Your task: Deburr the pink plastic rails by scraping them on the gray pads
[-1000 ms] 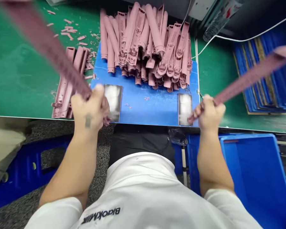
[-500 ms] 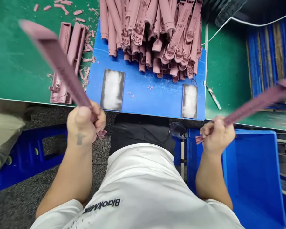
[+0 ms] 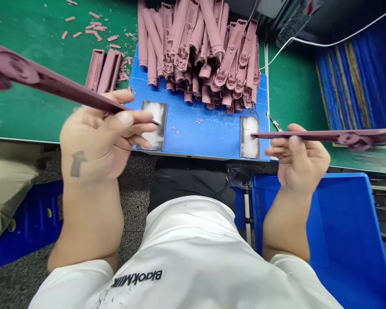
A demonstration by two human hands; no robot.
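Left hand (image 3: pixel 93 143): thumb and fingers closed, pinching a long mauve moulded-rubber strap (image 3: pixel 61 88) near its narrow end; wide patterned end out past the knuckles, at the left edge of view.

Right hand (image 3: pixel 297 161): fingers curled and closed on a slim mauve moulded-rubber strap (image 3: pixel 324 136); strap flat and level, patterned end beyond the fingers to the right.

Strap tips: both just ahead of the fingertips, each over a grey-white rectangular patch, left patch (image 3: pixel 158 112) and right patch (image 3: pixel 249 137). Contact with the patches: cannot tell.

Beyond the fingertips: flat blue plastic board (image 3: pixel 196 141) bearing both patches; heaped pile of pink rubber straps (image 3: pixel 202 56) farther on.

Left of the left fingers: green work mat (image 3: pixel 28 107), scattered with small pink rubber offcuts (image 3: pixel 94 26).

Below the right fingers: open blue plastic crate (image 3: pixel 341 223).

Step in hand, as judged: one strap per hand, narrow tips brought to the patches.

Next move, as judged: small, steady tip travel, with both pinches firm.
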